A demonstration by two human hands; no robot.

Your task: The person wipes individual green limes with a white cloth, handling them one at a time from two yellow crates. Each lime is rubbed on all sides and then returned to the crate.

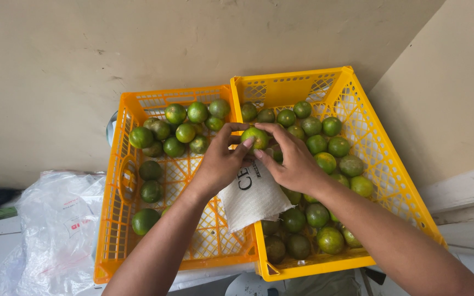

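Both my hands meet over the seam between two yellow plastic crates. My left hand (221, 159) and my right hand (292, 159) hold one green citrus fruit (255, 137) between their fingertips. A white cloth (253, 198) with dark print hangs under my hands, pinched against my left palm. The left crate (117, 219) holds several green fruits, mostly at its far end. Green and yellowish fruits fill the right crate (390, 175) much more fully.
A crumpled clear plastic bag (56, 230) lies on the tiled floor left of the crates. A beige wall (138, 49) rises behind them and a wall corner (445, 93) stands at the right. A white round object (250, 285) shows below the crates.
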